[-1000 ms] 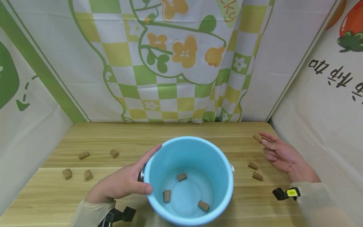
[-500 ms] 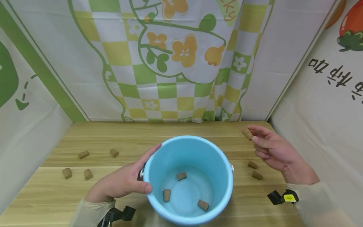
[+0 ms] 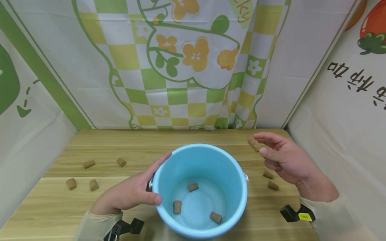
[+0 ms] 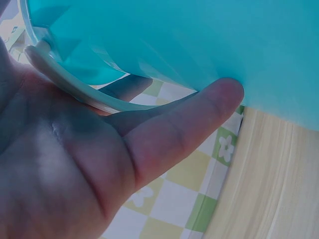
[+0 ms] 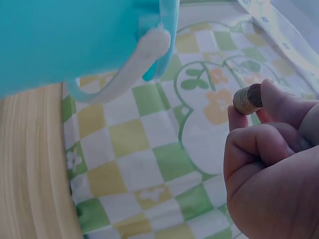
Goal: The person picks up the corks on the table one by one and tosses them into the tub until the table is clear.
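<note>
My right hand (image 3: 289,160) pinches a cork (image 3: 254,144) between thumb and fingertips, raised to the right of a light blue bucket (image 3: 244,201). In the right wrist view, the cork (image 5: 244,102) shows one dark end. My left hand (image 3: 132,192) rests against the bucket's left side, its thumb on the rim. The left wrist view shows straight fingers (image 4: 174,132) against the outer wall, beside the white handle (image 4: 70,87). Inside the bucket lie three corks, one toward the back (image 3: 193,187), one left (image 3: 177,207) and one right (image 3: 215,217).
On the wooden table (image 3: 144,137), two corks (image 3: 273,185) lie right of the bucket, below my right hand. Several more corks (image 3: 94,185) are scattered at the left. A checkered cloth (image 3: 184,100) hangs behind the table, with white printed sheets (image 3: 337,117) on both sides.
My right hand has moved left toward the bucket, carrying the cork. My left hand, the bucket and the other corks have stayed in place.
</note>
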### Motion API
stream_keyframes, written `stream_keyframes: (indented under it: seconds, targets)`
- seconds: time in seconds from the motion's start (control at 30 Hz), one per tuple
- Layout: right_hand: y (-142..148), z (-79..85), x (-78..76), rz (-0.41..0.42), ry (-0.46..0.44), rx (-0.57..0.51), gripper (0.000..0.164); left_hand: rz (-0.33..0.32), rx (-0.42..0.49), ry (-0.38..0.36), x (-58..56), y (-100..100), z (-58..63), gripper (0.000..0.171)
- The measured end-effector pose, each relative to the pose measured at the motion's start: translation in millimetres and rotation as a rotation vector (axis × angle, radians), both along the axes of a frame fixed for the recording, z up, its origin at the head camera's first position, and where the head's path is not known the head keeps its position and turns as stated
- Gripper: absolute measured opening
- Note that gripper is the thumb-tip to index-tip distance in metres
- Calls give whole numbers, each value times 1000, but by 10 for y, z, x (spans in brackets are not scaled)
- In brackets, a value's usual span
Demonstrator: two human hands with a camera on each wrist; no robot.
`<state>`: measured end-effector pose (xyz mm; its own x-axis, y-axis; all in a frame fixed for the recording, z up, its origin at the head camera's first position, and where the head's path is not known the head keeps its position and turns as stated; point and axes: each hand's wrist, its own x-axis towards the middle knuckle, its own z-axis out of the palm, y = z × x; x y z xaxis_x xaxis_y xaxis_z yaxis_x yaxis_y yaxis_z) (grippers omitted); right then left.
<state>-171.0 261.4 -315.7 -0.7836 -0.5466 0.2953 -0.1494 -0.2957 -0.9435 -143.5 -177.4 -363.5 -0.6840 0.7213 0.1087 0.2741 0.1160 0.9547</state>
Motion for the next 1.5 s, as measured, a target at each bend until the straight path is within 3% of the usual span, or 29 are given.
stream_keyframes:
  seconds: [0.13, 0.33, 0.43, 0.67, 0.83, 1.1, 1.37, 1.5]
  targets:
    - [-78, 66, 90, -89, 62, 105, 41, 1, -6, 2, 1, 7, 4, 103]
    - [-219, 244, 279, -359, 201, 456, 34, 9, -27, 15, 12, -2, 15, 103]
    - [-287, 316, 351, -417, 252, 548, 34, 8, -23, 11, 16, -2, 21, 103]
    - [-405, 389, 447, -442, 344, 588, 36, -1, -1, -8, 10, 2, 8, 103]
    - [-460, 401, 486, -466, 340, 606, 37, 0, 1, -28, 4, 7, -8, 104]
    - [-509, 388, 500, -436, 389, 572, 39, -6, 7, -4, 5, 11, 5, 103]
    - [-550, 388, 498, -400, 442, 555, 40, 22, -37, -48, 8, 6, 7, 105]
    - [-570, 378, 493, -379, 450, 552, 39, 10, -19, -35, 5, 5, 1, 104]
